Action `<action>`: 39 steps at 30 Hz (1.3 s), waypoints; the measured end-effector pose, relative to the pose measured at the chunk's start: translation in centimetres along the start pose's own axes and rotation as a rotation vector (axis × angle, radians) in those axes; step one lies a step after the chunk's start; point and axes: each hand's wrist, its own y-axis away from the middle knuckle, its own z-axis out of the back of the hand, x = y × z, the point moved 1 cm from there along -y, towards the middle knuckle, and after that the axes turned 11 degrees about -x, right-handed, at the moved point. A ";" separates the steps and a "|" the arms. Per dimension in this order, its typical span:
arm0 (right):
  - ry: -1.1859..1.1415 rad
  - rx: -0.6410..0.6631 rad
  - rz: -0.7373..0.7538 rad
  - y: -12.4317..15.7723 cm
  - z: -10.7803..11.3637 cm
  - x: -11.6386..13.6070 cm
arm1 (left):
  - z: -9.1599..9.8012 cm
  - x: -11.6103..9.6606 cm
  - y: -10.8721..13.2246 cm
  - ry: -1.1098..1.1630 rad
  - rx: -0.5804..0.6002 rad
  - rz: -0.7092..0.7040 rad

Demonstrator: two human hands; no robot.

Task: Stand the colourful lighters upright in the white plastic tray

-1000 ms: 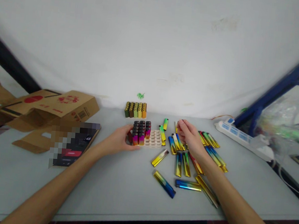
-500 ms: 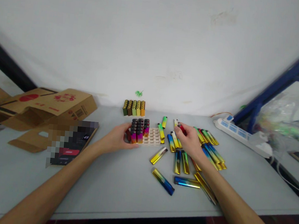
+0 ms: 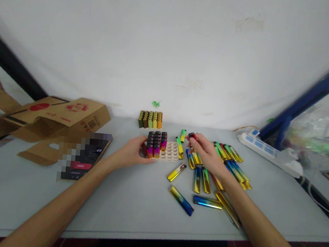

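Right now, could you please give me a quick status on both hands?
Left hand gripping tray. Right hand holding one lighter beside it. Loose lighters below wrist.

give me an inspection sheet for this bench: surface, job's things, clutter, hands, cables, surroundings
surface: grey table, flat, no spills seen
job's things: beige tray with upright lighters filling its left rows, right slots empty; loose lighters lying flat to its right
clutter: cardboard box and dark packet on the left; lighter block standing by the wall
hands: left hand holds the tray's left edge; right hand pinches a red lighter above the loose ones
cables: white power strip on the right, orange cord behind it
surroundings: white wall, blue frame, plastic bags
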 end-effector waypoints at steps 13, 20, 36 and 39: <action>-0.004 0.124 0.054 -0.1 -3.1 2.4 | -0.1 0.1 0.1 -0.028 0.013 -0.036; 0.049 0.127 0.131 -1.0 -4.5 1.1 | -0.1 0.3 0.0 -0.041 0.017 -0.073; 0.231 0.192 0.094 -1.8 -5.1 2.7 | -0.2 0.0 0.1 -0.044 0.009 -0.083; 0.252 0.211 0.114 -1.4 -4.2 2.7 | -0.1 0.0 0.0 -0.036 0.017 -0.074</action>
